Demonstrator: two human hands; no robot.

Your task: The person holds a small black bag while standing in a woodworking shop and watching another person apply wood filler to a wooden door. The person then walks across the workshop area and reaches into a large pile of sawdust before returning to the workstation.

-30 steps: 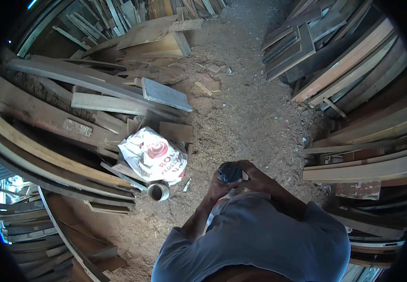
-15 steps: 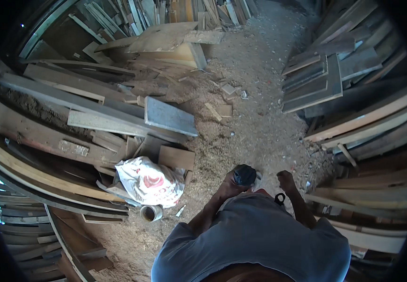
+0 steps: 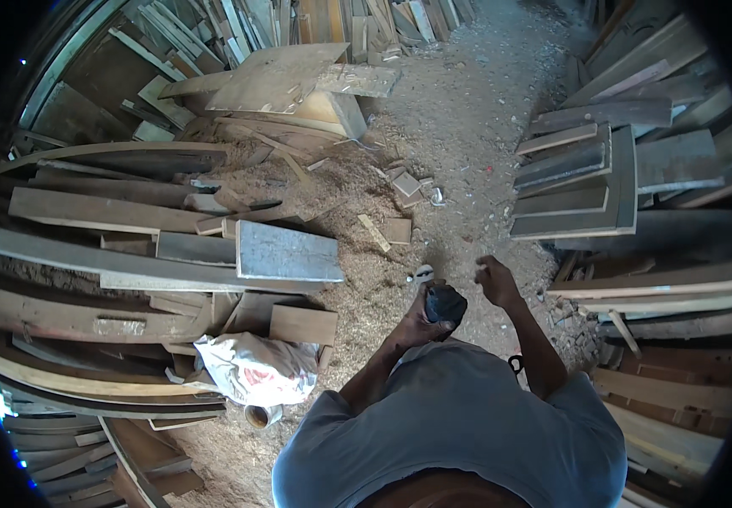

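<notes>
My left hand (image 3: pixel 418 325) is closed round a dark, rounded object (image 3: pixel 446 306) in front of my body. Its exact kind does not show. Just beyond it is a small pale piece (image 3: pixel 423 273) with a dark mark; whether it joins the dark object I cannot tell. To the right, raised and apart from the left hand, is my right hand (image 3: pixel 496 281). Its fingers are curled in, and anything inside them is hidden. A small black loop (image 3: pixel 516 364) shows between my shirt and right forearm.
Stacked boards (image 3: pixel 112 250) line the left side, with a white sack (image 3: pixel 260 368) and an open can (image 3: pixel 263 416) near them. More planks (image 3: pixel 582 186) lean at the right. Wood scraps (image 3: pixel 398 230) lie on the sawdust-covered floor (image 3: pixel 467 127).
Both hands have moved farther from my body, and the right has risen. The dark object has moved with my left hand. My view has shifted, and the small pale piece shows more clearly.
</notes>
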